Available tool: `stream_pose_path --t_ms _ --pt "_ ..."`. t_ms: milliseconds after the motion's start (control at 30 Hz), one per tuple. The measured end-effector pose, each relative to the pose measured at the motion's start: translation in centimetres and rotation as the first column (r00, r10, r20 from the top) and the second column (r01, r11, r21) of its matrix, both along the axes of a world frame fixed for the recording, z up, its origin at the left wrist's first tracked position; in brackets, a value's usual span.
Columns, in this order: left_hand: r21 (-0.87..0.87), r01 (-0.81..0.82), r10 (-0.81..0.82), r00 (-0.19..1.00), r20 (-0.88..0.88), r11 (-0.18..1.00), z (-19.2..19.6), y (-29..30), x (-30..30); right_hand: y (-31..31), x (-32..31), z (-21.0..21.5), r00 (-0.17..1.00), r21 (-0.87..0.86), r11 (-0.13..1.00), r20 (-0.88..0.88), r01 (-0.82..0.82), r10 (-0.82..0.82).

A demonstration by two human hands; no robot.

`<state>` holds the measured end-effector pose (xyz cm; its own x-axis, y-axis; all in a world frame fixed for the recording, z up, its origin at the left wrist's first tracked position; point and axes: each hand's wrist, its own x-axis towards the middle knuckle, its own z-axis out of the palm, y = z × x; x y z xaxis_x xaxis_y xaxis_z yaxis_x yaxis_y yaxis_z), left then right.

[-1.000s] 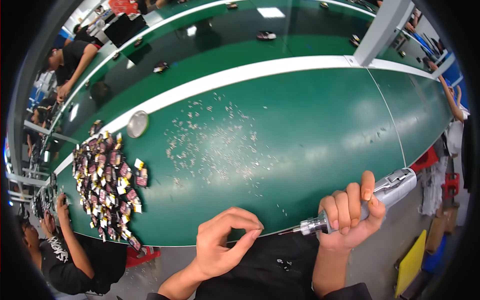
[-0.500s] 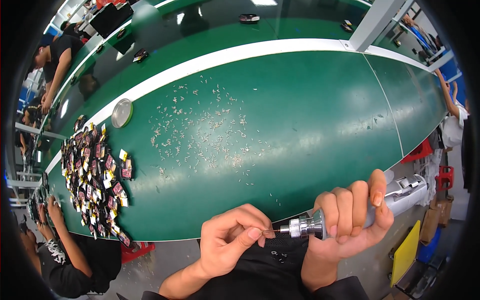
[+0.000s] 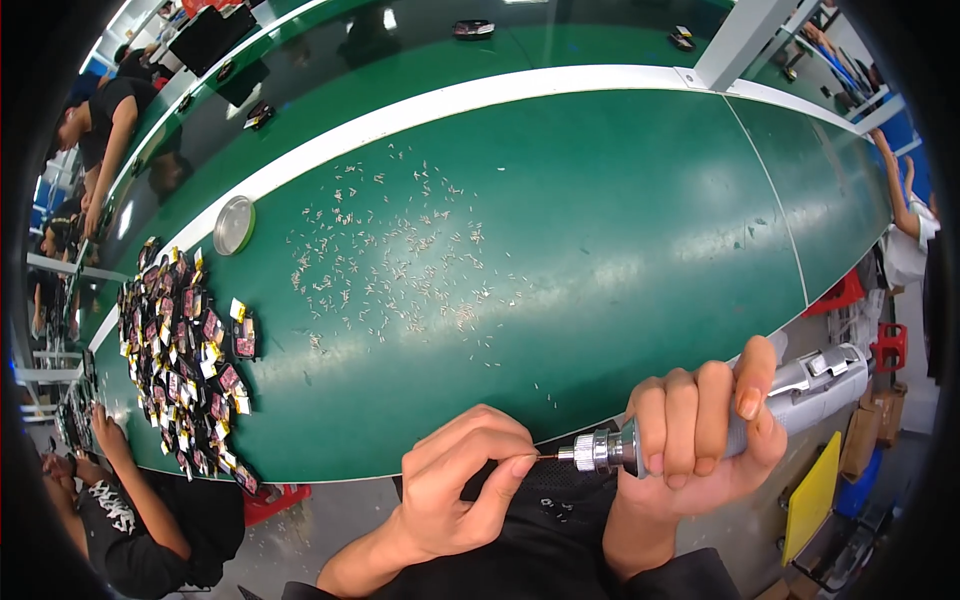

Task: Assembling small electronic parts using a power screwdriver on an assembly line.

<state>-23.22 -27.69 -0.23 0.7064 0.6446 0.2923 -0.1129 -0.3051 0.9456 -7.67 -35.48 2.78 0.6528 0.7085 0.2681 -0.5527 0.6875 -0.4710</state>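
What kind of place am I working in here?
Probably a factory assembly line: a long green conveyor belt, a heap of small parts on it, co-workers alongside, and an electric screwdriver in the right hand.

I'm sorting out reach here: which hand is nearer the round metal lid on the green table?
Left. The left hand sits below-right of the round metal lid; the right hand, gripping the silver power tool, is farther right.

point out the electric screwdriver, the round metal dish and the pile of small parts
electric screwdriver (image 3: 800, 392), head view, grey body
round metal dish (image 3: 234, 225), head view, its rim
pile of small parts (image 3: 175, 350), head view, middle of the heap
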Motion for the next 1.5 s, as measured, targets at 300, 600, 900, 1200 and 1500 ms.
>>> stream_pose_path --t_ms 300,600,900,1200,1500 --pt "0.111 0.089 -0.078 0.992 -0.101 0.99 1.4 1.3 0.4 0.6 0.1 -0.5 0.986 0.052 0.999 -0.169 0.012 -0.003" --pt "0.719 -0.115 0.55 0.729 -0.407 0.685 4.3 17.6 -1.4 0.0 2.6 -3.7 0.91 -0.151 0.946 -0.266 0.286 -0.318" --pt "0.861 -0.162 0.772 0.544 -0.33 0.483 -1.6 39.3 -6.5 0.3 2.7 -4.3 0.928 -0.14 0.968 -0.281 0.21 -0.242" --pt "0.779 -0.036 0.602 0.659 -0.452 0.626 0.9 38.1 -3.4 0.2 2.9 -4.9 0.956 -0.126 0.987 -0.26 0.103 -0.133" --pt "0.727 0.481 -0.2 0.874 -0.444 0.49 3.8 10.4 7.7 -1.5 3.2 -4.6 0.972 -0.137 0.99 -0.236 -0.021 -0.012"
